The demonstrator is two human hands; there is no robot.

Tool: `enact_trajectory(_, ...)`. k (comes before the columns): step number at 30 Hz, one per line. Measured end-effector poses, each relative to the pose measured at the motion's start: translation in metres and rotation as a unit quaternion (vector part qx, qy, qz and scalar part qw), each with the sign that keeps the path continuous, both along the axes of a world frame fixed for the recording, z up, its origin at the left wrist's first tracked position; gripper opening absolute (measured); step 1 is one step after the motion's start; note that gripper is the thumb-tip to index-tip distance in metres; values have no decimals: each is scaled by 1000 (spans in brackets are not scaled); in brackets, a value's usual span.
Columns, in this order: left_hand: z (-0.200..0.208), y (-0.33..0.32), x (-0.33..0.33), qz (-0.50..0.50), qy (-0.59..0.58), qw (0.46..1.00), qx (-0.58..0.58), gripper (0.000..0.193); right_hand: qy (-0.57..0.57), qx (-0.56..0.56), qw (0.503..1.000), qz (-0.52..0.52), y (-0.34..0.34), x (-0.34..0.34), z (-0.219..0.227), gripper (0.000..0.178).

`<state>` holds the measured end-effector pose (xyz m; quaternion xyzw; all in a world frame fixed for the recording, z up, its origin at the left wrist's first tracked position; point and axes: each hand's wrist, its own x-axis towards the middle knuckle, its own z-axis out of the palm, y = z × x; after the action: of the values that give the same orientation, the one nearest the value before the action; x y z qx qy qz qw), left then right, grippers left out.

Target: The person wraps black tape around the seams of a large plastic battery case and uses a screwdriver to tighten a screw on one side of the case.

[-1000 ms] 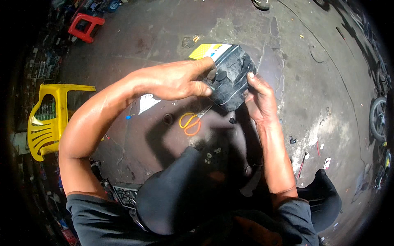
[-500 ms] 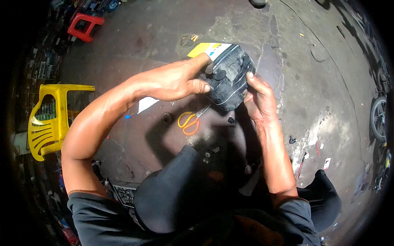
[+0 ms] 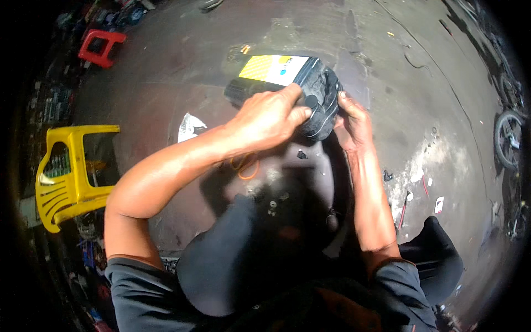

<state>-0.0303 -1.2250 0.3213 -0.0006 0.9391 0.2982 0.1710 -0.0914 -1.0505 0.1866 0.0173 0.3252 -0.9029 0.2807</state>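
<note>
A stained, dark concrete workshop floor [image 3: 166, 72] fills the view, scattered with small debris. At about 12 o'clock from the picture's centre, both hands hold a folded black rubber tube [image 3: 319, 105] in front of the person, above the floor. Its flat rectangular package label [image 3: 274, 69], yellow at the left and white at the right, lies along the top at 12 o'clock. The left hand [image 3: 271, 119] is curled over the tube's left side, fingers bent and pressing on the rubber. The right hand [image 3: 354, 124] grips the tube's right edge, thumb up against it. Under the left forearm at 11 o'clock of the knees, orange-handled scissors [image 3: 243, 166] are mostly hidden. A white scrap of paper [image 3: 189, 127] lies at 10 o'clock. A yellow plastic chair [image 3: 69, 171] stands at 9 o'clock, a red stool [image 3: 98, 47] at 10 o'clock near the rim, and a wheel [image 3: 506, 146] at 3 o'clock.
</note>
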Motion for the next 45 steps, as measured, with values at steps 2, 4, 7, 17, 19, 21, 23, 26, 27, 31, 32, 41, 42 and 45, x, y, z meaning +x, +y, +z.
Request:
enact_trajectory(2, -20, 21, -9, -38, -6, 999, -18, 32, -34, 20, 998, -41, 9, -1, -20, 30)
enact_trajectory(4, -31, 47, -18, -93, -62, 992, -55, 37, -92, 21, 991, -91, 14, 3, -44, 30)
enact_trajectory(7, -95, 52, 0, -246, 69, 963, -88, 30, -197, 148, 964, -99, 9, 15, -45, 30)
enact_trajectory(17, -136, 77, 4, -367, 125, 909, -152, 15, -243, 137, 956, -94, 30, 14, -129, 26)
enact_trajectory(19, -132, 79, 0, -319, 111, 931, -137, 17, -202, 146, 966, -69, 35, 7, -132, 28)
enact_trajectory(21, -130, 88, -4, -307, 95, 935, -153, 19, -209, 150, 963, -82, 38, 4, -135, 26)
enact_trajectory(23, -131, 98, -5, -251, 85, 945, -191, 19, -199, 119, 971, -51, 46, 1, -138, 27)
enact_trajectory(26, -136, 96, 2, -256, 49, 944, -200, 22, -1, 307, 936, -171, 46, 23, -124, 22)
enact_trajectory(27, -134, 89, 6, -262, 67, 944, -189, 23, 199, 448, 822, -290, 45, 38, -111, 22)
enact_trajectory(31, -129, 90, 5, -244, 91, 959, -114, 65, 457, 576, 658, -161, 68, 90, -107, 23)
enact_trajectory(32, -127, 91, 4, -244, 30, 964, -103, 78, 490, 582, 635, -130, 64, 96, -96, 21)
enact_trajectory(41, -135, 64, 7, -273, 84, 958, -34, 71, 453, 409, 766, -203, 21, 96, -86, 41)
enact_trajectory(42, -131, 67, 6, -273, 84, 958, -31, 71, 447, 453, 745, -200, 21, 95, -91, 38)
enact_trajectory(45, -94, 72, -2, -232, 49, 971, -9, 57, 453, 507, 697, -226, 23, 85, -93, 31)
